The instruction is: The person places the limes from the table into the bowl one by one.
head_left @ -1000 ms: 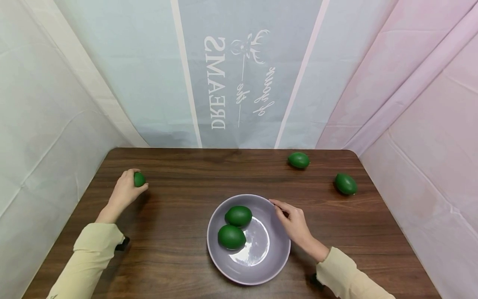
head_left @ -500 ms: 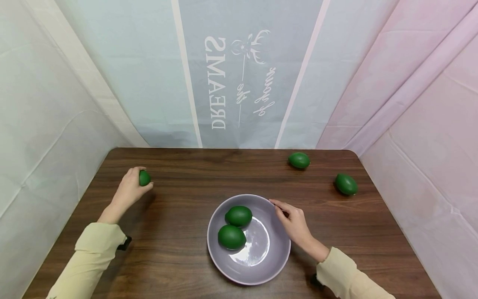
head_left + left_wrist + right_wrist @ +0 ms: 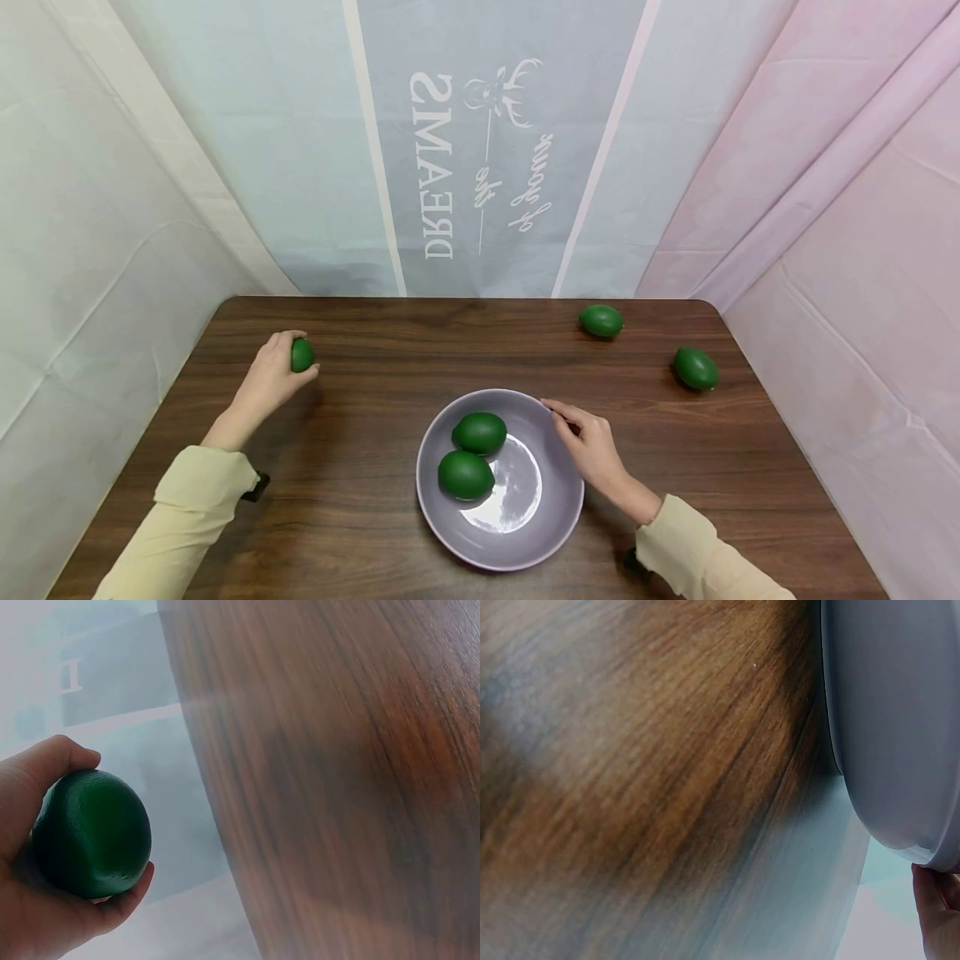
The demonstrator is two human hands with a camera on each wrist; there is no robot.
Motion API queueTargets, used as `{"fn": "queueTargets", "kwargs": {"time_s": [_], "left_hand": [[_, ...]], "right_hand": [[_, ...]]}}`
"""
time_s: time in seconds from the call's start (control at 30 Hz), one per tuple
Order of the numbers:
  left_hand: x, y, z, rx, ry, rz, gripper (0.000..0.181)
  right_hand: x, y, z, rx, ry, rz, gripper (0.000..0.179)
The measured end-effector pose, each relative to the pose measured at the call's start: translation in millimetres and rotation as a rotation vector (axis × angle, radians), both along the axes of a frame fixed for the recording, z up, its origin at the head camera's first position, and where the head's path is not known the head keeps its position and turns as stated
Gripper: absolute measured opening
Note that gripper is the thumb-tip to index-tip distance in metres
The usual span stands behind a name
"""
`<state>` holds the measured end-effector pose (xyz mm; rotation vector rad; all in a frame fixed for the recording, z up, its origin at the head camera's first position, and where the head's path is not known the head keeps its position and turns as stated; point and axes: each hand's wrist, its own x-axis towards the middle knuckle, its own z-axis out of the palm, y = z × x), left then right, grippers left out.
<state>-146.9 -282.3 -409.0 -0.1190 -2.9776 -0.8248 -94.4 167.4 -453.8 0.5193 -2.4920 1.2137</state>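
Observation:
My left hand (image 3: 273,374) grips a green lime (image 3: 302,355) near the table's far left; in the left wrist view, thumb and fingers curl round the lime (image 3: 94,834). With thumb and fingers, my right hand (image 3: 592,450) pinches the far right rim of a round grey-purple bowl (image 3: 517,546). Inside the bowl, on its left side, two limes lie close together: one lime (image 3: 479,433) farther back, another lime (image 3: 466,475) nearer. The right wrist view shows the bowl's outer wall (image 3: 900,712) and a bit of the right hand (image 3: 934,907) at its rim.
Two more limes lie on the dark wooden table (image 3: 360,517): one lime (image 3: 601,321) by the back edge, right of the middle, and one lime (image 3: 695,368) near the right edge. A pale printed cloth (image 3: 487,167) hangs behind the table, with white cloth at both sides.
My left hand has moved a little to the right and slightly away from me, carrying the lime. The right hand, the bowl and the other limes have stayed in place.

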Motion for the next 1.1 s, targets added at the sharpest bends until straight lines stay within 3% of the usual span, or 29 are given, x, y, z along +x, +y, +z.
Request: {"fn": "queueTargets", "kwargs": {"time_s": [1.1], "left_hand": [[7.8, 26.6, 12.3, -0.019, 0.048, -0.099, 0.055]], "right_hand": [[0.2, 1, -0.5, 0.002, 0.015, 0.003, 0.023]]}}
